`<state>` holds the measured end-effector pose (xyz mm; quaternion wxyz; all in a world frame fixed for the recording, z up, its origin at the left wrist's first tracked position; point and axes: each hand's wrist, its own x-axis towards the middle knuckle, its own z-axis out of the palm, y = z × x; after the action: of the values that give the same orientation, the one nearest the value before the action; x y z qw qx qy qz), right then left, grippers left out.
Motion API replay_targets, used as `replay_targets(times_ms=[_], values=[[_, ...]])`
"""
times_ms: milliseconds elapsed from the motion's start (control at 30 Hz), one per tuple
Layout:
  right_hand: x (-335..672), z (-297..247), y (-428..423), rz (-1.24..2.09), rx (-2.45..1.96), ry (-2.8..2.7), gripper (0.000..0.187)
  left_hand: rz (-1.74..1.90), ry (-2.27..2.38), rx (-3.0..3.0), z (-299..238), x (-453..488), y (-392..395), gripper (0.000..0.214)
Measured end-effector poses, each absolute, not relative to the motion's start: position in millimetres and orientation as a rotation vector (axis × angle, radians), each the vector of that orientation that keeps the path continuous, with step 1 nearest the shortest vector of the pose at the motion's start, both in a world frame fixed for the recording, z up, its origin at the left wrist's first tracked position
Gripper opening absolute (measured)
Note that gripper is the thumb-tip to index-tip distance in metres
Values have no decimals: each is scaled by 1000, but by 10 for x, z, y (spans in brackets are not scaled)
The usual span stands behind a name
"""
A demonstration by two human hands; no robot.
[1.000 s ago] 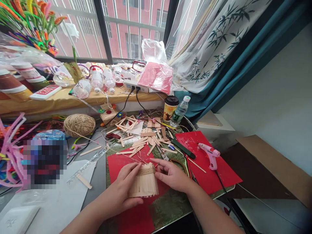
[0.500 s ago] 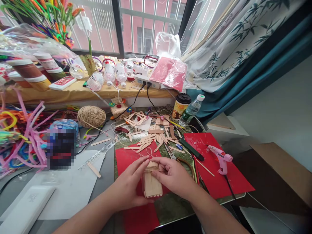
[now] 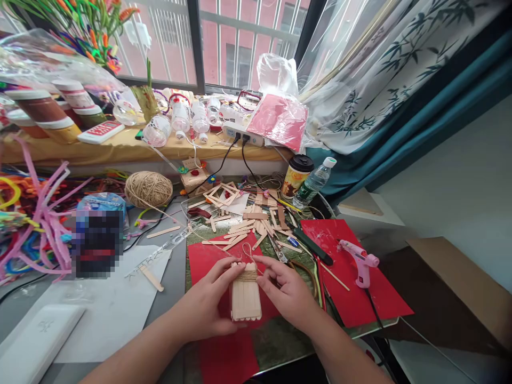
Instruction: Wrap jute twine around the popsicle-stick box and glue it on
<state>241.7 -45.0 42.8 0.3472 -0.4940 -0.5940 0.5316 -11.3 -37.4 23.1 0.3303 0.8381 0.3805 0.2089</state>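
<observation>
My left hand [image 3: 204,301] grips a small block of craft sticks [image 3: 246,303] from its left side, thumb and fingers around the edges. Jute twine [image 3: 249,276] is wound in several turns across the block's upper part. A loose loop of it rises above the top edge. At the upper right corner my right hand [image 3: 288,290] has its fingers curled, pinching the twine beside the block. Its palm side is partly hidden. Beneath both hands lies red paper [image 3: 204,261]. The strand runs back left to a ball of twine [image 3: 149,189].
Loose craft sticks [image 3: 256,218] lie scattered behind the hands, near scissors [image 3: 278,249]. A pink glue gun [image 3: 360,261] rests on red paper at right. A water bottle [image 3: 315,184] and a lidded cup [image 3: 296,176] stand behind. Pipe cleaners [image 3: 40,224] heap at left.
The block has turned more upright, baring its wound twine. My right hand has shifted from the block's front to its right side, with its fingers at the twine.
</observation>
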Motion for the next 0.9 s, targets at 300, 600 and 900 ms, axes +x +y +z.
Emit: replay_targets(times_ms=[300, 600, 900], values=[[2276, 464, -379, 1351, -1183, -1630, 39, 579, 1046, 2067, 442, -81, -458, 117], [2330, 481, -275, 1368, -1122, -1769, 41, 712, 840, 1902, 365, -159, -369, 107], [2208, 392, -301, 1412, -1278, -1564, 40, 719, 849, 1888, 157, -176, -327, 112]])
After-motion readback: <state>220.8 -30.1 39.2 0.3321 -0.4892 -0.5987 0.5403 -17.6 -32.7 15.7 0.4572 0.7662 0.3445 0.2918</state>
